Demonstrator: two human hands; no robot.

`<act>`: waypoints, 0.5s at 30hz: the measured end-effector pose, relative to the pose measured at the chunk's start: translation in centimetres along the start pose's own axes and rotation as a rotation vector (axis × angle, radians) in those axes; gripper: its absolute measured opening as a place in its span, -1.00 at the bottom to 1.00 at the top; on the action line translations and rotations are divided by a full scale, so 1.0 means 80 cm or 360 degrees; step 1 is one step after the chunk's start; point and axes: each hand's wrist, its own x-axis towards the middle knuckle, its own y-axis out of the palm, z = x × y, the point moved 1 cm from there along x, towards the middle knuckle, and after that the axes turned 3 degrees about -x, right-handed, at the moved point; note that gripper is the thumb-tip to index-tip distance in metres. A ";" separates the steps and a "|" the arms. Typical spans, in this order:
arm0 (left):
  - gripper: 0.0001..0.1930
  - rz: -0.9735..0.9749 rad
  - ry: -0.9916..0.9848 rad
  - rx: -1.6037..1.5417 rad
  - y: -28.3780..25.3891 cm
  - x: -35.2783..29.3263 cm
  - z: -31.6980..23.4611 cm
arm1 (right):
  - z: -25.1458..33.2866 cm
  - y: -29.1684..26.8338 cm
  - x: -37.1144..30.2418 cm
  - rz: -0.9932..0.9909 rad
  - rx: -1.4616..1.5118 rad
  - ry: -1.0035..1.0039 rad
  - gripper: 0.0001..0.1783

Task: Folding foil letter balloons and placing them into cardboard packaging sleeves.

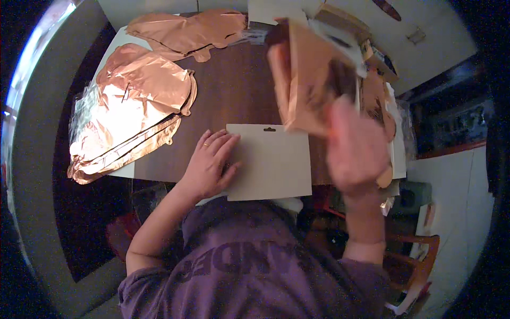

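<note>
My right hand (pixel 357 149) is raised at the right, smeared by motion, its fingers closed on the lower edge of a flat rose-gold foil balloon (pixel 311 80). The foil is tilted above the table and partly blurred. My left hand (pixel 209 166) lies on the dark wooden table with fingers stretched out. Its fingertips and thumb reach the left edge of a blank white card (pixel 271 165). That card has a small hanging slot near its far edge and lies at the table's near edge, in front of my body.
At the left lies a stack of shiny flat foil balloons (pixel 138 90), with another pile (pixel 191 32) behind it at the far left. More copper-coloured foil (pixel 373 98) lies along the right side. An open cardboard box (pixel 342 20) stands at the far right. A wooden chair (pixel 425 260) is at the lower right.
</note>
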 end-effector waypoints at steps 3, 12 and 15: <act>-0.45 -0.0012 0.0036 0.0005 0.002 0.002 0.001 | 0.053 0.042 -0.068 0.0192 0.0193 -0.0074 -0.72; -0.48 -0.0178 0.0217 -0.0032 0.001 0.002 -0.011 | 0.106 0.062 -0.145 0.0489 0.0502 0.0043 -0.64; -0.56 -0.0059 0.0335 0.0002 0.003 0.008 -0.025 | 0.102 0.055 -0.139 0.0552 0.0679 0.0125 -0.53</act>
